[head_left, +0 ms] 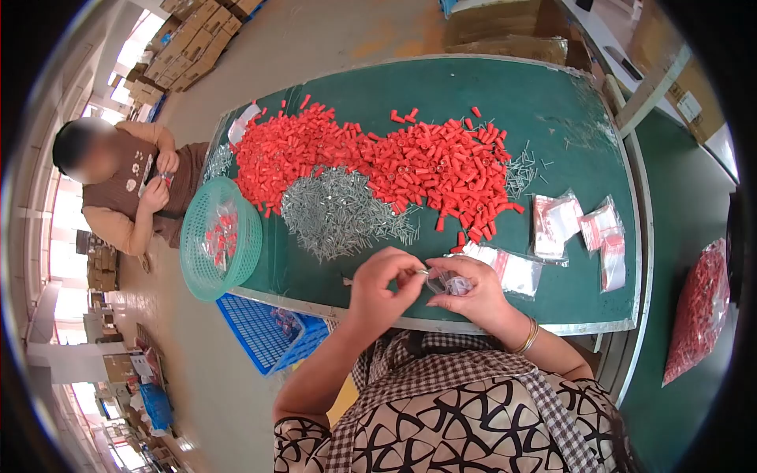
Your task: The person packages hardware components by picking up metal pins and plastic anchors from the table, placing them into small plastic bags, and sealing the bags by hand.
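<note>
Close to the table's near edge, my right hand is closed around a small clear plastic bag, its contents too blurred to make out. Facing it, my left hand pinches at the bag's mouth; what lies between its fingertips is too small to name. Just beyond my hands spreads a pile of silver screws. A large heap of red plastic plugs lies behind and beside it. Flat zip bags with red and white print rest right of my right hand.
A green mesh basket holding filled bags stands at the table's left edge, above a blue crate. Another person works at the left end. More flat bags and a sack of red pieces are at right.
</note>
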Demonstrator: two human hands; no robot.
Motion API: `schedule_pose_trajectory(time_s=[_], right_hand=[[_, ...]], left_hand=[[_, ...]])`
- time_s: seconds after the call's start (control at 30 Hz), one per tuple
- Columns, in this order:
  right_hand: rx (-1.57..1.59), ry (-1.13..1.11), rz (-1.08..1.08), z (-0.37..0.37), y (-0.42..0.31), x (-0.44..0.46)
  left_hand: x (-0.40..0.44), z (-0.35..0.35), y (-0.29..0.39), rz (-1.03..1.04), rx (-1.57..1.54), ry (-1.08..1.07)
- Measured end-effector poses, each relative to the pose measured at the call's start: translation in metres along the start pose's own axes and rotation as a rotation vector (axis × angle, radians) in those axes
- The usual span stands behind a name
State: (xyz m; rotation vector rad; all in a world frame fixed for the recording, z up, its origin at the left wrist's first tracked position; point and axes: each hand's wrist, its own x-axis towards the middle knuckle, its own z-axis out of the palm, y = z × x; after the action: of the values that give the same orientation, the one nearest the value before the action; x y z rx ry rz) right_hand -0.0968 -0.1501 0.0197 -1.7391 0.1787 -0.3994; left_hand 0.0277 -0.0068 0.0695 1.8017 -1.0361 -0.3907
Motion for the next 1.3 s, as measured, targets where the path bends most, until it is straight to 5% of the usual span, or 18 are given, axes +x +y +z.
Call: schedule_pose_trajectory(time_s=[0.3,0.6,0.73,0.83,0.93,1.03,1.13,1.3], right_hand=[[0.033,0.01,0.004,-0.001,0.003,-0.001],[0.036,0.022,-0.01,-0.008,0.001,-0.002],[0.05,0.154,-0.006,-0.012,0.003,-0.001],[0.002,0.203,0.004,-0.014,0.001,-0.001],[-0.005,0.214,0.022,-0.01,0.002,-0.001],[-0.041,0.213,0.016,-0.009,0.001,-0.001],[-0.044,0.212,0.018,-0.012,0.0,-0.002],[0.0,0.2,0.034,-0.009,0.001,-0.001]], left_hand=[[0.012,-0.002,-0.023,0.053,0.075,0.165],[0.069,0.061,-0.055,-0.053,0.713,-0.071],[0.065,0.041,-0.045,-0.012,0.609,-0.017],[0.049,0.013,0.008,-0.171,0.308,-0.031],[0.036,0.006,0.026,0.262,0.392,-0.146],[0.035,0.009,0.038,0.27,0.327,-0.199],[0.049,0.008,-0.003,0.321,0.342,0.084],[0.081,0.03,-0.056,0.233,0.567,-0.067]])
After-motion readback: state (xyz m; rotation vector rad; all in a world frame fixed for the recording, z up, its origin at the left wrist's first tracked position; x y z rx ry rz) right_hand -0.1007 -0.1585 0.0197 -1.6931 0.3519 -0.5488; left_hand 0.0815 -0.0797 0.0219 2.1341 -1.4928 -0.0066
